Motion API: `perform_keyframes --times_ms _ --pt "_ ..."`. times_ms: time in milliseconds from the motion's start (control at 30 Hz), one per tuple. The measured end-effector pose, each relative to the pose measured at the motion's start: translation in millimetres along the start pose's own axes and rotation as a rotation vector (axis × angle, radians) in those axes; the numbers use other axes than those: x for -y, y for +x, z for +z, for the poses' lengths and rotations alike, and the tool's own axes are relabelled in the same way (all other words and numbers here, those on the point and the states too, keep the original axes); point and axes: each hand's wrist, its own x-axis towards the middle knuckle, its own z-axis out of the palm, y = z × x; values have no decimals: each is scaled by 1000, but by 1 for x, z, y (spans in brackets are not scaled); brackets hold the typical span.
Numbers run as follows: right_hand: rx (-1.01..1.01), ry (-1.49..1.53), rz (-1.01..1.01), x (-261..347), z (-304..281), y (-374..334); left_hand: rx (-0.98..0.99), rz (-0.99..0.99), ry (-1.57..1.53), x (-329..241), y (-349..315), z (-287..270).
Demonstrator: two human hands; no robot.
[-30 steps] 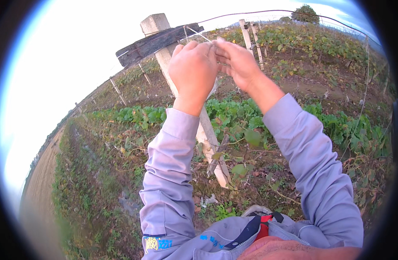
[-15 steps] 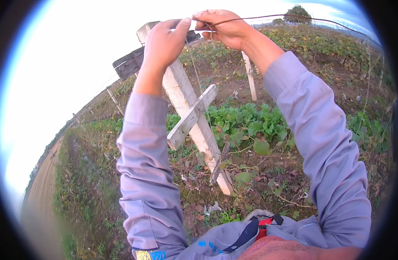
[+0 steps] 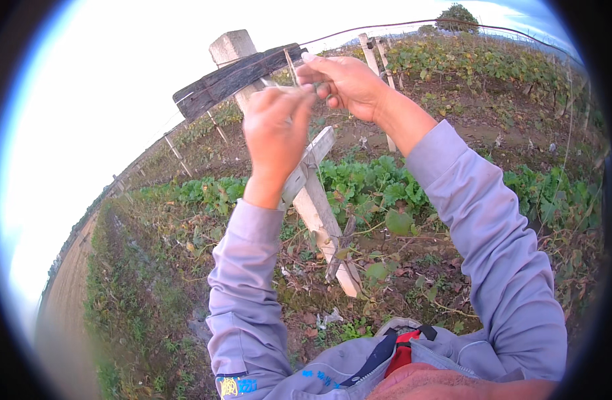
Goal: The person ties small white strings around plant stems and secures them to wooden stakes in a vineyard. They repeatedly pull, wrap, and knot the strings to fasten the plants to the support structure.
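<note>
A pale thin strand (image 3: 291,67) loops down from the end of a dark, weathered wooden crossbar (image 3: 234,79) to between my hands. My left hand (image 3: 278,133) is slightly blurred, its fingers closed where the strand runs into them; a light end sticks out by the knuckles. Beside it, my right hand (image 3: 351,87) has its top digit stretched toward the strand and the lower fingers loosely bent, with a gap between. A brown wire (image 3: 399,25) passes above my right hand to the crossbar, which is fixed across a leaning pale post (image 3: 231,47).
Lower on the post, a short whitish crosspiece (image 3: 319,147) is partly hidden by my left hand. Leafy green plants (image 3: 379,183) grow behind the post. More posts (image 3: 379,63) and vine rows stand farther back. Dry leaves and scraps cover the soil.
Both hands have come down from the wire, the left one farther and to the right, uncovering the crossbar and the strand. My right hand has let go of the wire.
</note>
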Motion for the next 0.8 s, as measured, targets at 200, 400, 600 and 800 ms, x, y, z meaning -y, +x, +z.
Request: perform_keyframes --times_ms 200,400,600,800 --pt "-57 -262 -230 2 -1 11 17 147 195 -16 -10 26" --pt "-274 -756 -621 27 -22 43 -297 -58 201 9 22 13" --pt "-74 -437 -562 35 -26 62 333 -421 97 41 89 2" --pt "-471 26 -229 20 -14 32 -7 -607 -32 25 79 -26"
